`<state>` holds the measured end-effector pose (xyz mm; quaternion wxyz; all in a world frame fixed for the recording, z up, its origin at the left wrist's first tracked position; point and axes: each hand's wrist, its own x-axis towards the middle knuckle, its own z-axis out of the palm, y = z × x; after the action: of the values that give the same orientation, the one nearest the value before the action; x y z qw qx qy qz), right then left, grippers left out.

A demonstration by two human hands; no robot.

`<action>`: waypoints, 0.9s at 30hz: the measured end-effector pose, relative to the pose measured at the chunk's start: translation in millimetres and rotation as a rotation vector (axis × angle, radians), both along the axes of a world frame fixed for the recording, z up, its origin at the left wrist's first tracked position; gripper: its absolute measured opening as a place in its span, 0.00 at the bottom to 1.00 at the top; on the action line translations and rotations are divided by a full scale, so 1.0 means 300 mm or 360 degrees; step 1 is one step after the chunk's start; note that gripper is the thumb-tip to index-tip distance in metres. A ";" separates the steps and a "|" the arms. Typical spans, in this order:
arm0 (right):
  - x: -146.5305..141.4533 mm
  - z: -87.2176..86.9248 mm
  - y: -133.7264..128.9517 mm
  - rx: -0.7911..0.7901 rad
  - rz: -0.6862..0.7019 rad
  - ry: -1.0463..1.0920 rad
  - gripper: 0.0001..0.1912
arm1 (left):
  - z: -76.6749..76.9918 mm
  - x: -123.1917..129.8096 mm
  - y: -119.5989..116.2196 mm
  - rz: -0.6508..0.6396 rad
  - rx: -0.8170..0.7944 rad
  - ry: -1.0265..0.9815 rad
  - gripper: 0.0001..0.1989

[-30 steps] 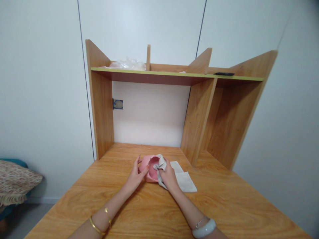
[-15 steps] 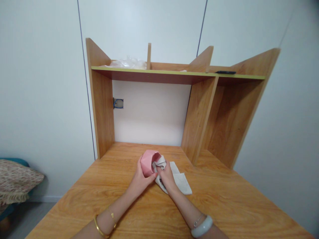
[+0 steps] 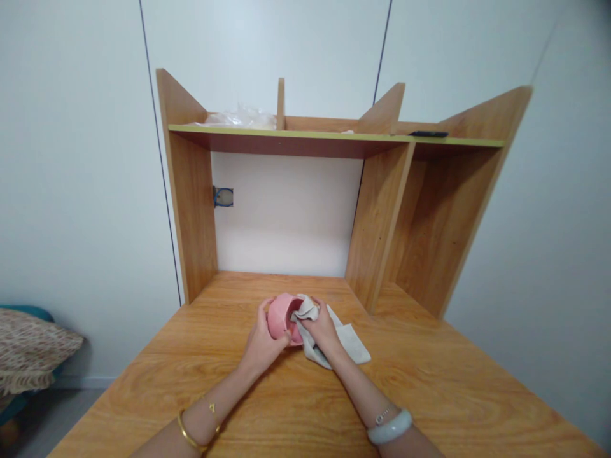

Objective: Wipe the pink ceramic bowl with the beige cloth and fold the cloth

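Note:
A pink faceted bowl-like container (image 3: 279, 313) is tipped on its side above the wooden desk, its opening facing right. My left hand (image 3: 265, 338) wraps round its left side, thumb at the lower rim. In my right hand (image 3: 323, 327) is a bunched light grey cloth (image 3: 307, 310), pinched at the container's mouth with part of it inside the opening. The rest of the cloth trails right, over the desk. My right fingertips are partly hidden by the cloth.
The wooden desk (image 3: 296, 407) carries a hutch with upright panels (image 3: 379, 222) behind my hands. On its shelf lie a clear plastic bag (image 3: 243, 118) and a dark flat object (image 3: 428, 134). An open wall box (image 3: 223, 197) shows at left. A patterned fabric (image 3: 35, 346) is at far left.
The container has turned slightly in my left hand, its opening showing more toward me. My right hand has shifted a little right with the cloth. The view has moved slightly.

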<state>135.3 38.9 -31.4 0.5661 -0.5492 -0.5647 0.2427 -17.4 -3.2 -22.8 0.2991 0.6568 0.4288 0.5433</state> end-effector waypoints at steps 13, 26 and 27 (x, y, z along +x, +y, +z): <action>-0.005 0.003 -0.044 0.0080 0.0163 -0.0232 0.29 | 0.009 -0.025 0.002 -0.0027 0.0276 0.0084 0.31; -0.022 -0.020 -0.027 0.0201 -0.0028 0.0185 0.31 | 0.002 0.030 0.011 -0.0416 -0.0164 -0.0342 0.48; -0.024 -0.022 -0.028 0.0215 -0.0026 0.0176 0.31 | -0.002 0.031 0.011 -0.0374 -0.0149 -0.0304 0.47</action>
<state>128.1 30.5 -38.0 0.6342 -0.5001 -0.5432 0.2293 -8.0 0.1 -23.3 0.4304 0.6331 0.3433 0.5440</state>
